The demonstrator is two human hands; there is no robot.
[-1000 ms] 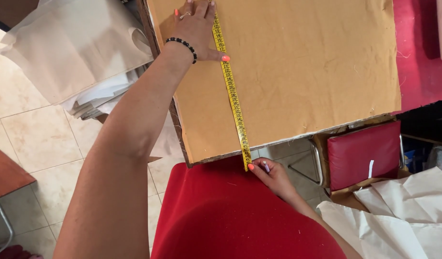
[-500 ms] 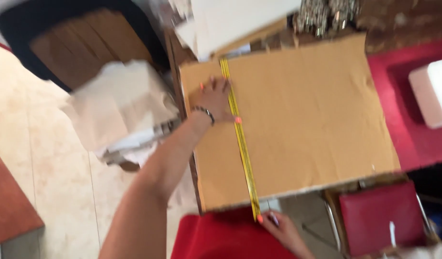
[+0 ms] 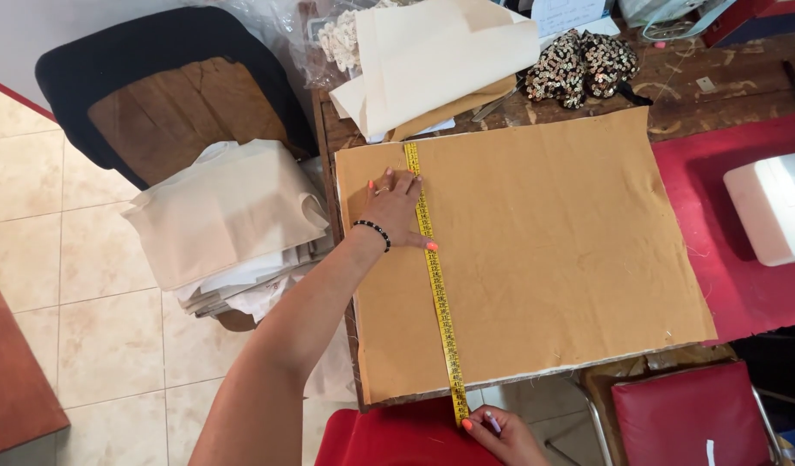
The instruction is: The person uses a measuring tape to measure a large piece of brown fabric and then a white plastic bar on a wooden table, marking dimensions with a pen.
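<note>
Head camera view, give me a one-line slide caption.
Left hand presses a yellow tape measure on tan fabric; right hand holds its end.

My left arm is stretched forward, the left hand (image 3: 394, 210) lying palm down with its fingers (image 3: 389, 183) spread flat and the thumb angled out to the right. My right hand (image 3: 499, 434) sits low and close to my body, fingers pinched together.

Beige tiled floor (image 3: 95, 345), black chair with worn wooden seat (image 3: 169, 103), scuffed wooden table (image 3: 725, 82), red stool (image 3: 687, 414)
</note>
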